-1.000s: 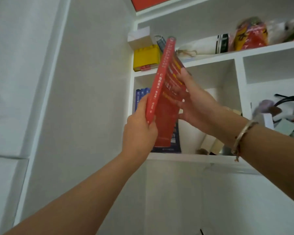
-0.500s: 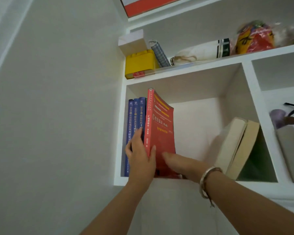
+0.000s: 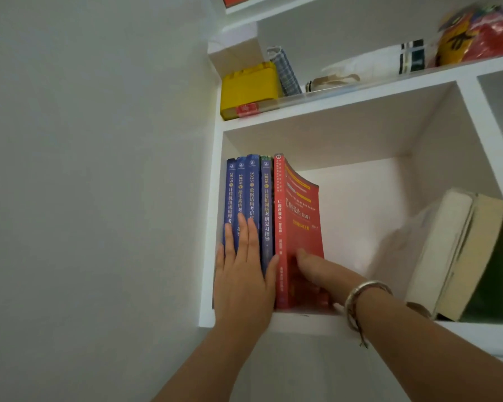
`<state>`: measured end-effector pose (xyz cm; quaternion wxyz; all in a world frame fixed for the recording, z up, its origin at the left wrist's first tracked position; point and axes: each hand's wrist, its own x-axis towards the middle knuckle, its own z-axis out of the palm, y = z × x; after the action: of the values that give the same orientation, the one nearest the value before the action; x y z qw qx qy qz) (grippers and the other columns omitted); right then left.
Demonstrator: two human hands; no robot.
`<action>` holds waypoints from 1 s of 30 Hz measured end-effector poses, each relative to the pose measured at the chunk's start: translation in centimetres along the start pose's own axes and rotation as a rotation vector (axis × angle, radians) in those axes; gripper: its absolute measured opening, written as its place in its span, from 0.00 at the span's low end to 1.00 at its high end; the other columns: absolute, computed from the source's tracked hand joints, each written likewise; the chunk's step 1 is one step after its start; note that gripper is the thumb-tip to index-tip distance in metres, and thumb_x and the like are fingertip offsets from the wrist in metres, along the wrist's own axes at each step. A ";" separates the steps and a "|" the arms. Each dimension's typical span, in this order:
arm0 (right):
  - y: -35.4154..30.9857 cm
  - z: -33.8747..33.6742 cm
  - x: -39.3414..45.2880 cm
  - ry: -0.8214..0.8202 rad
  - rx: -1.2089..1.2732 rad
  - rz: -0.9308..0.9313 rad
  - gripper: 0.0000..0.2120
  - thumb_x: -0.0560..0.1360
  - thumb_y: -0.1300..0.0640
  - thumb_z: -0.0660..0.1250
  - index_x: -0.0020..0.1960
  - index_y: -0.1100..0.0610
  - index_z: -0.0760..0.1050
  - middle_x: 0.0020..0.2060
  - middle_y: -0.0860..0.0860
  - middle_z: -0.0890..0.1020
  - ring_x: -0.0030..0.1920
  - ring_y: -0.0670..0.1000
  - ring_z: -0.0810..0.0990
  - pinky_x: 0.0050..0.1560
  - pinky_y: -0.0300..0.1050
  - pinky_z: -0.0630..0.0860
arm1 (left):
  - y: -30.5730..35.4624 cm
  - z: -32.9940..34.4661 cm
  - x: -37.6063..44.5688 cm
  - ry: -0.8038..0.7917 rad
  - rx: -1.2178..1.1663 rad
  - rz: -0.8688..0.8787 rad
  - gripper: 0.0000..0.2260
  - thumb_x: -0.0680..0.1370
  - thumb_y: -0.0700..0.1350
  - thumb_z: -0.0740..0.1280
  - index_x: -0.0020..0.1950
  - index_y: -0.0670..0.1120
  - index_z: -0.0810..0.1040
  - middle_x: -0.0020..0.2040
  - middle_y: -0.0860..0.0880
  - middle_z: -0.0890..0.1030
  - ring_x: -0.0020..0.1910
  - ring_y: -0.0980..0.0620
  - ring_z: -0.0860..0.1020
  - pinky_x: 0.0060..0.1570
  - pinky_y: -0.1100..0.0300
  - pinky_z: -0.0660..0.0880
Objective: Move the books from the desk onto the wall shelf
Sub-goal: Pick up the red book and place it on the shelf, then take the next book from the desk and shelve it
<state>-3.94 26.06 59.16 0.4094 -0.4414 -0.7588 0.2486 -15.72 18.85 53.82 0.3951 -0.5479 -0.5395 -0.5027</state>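
A red paperback book (image 3: 299,216) stands upright in the left cubby of the white wall shelf (image 3: 302,322), next to several blue books (image 3: 251,192) lined against the cubby's left wall. My left hand (image 3: 244,280) lies flat on the blue spines, fingers spread, its thumb touching the red spine. My right hand (image 3: 323,274) rests flat against the lower part of the red front cover, with a bracelet on its wrist. The desk is out of view.
Two thick pale books (image 3: 459,250) lean at the cubby's right side. On the shelf above sit a yellow box (image 3: 249,88), a white cloth bag (image 3: 369,65) and a colourful packet (image 3: 476,33). A plain white wall lies to the left.
The red book went from held up in both hands to standing inside the cubby against the blue books. My left hand shifted from its spine onto the blue spines.
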 end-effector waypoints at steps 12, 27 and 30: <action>0.1 -0.2 -2.1 -0.053 0.111 -0.041 0.37 0.75 0.34 0.46 0.78 0.51 0.48 0.75 0.52 0.63 0.74 0.55 0.64 0.74 0.53 0.58 | 0.3 -2.5 0.9 -0.296 -0.020 -0.049 0.39 0.76 0.65 0.52 0.77 0.49 0.35 0.78 0.52 0.37 0.77 0.48 0.38 0.74 0.53 0.43; 7.6 -4.1 -25.7 0.045 0.393 -0.210 0.13 0.82 0.54 0.55 0.60 0.50 0.76 0.58 0.46 0.79 0.58 0.45 0.79 0.57 0.41 0.77 | 7.8 -8.9 -17.6 -0.232 -0.617 -0.221 0.13 0.80 0.46 0.60 0.64 0.54 0.71 0.66 0.60 0.70 0.67 0.62 0.66 0.67 0.65 0.61; 12.9 -5.5 -30.1 0.029 0.360 -0.077 0.13 0.81 0.57 0.56 0.59 0.52 0.77 0.57 0.47 0.81 0.56 0.46 0.81 0.58 0.44 0.78 | 11.4 -8.5 -23.2 -0.370 -0.679 -0.250 0.12 0.79 0.44 0.61 0.62 0.54 0.73 0.65 0.63 0.70 0.66 0.66 0.66 0.63 0.75 0.60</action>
<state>14.97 6.11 40.49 0.5019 -0.3354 -0.7124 0.3579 -3.47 4.87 33.96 0.0239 -0.6587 -0.4675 -0.5891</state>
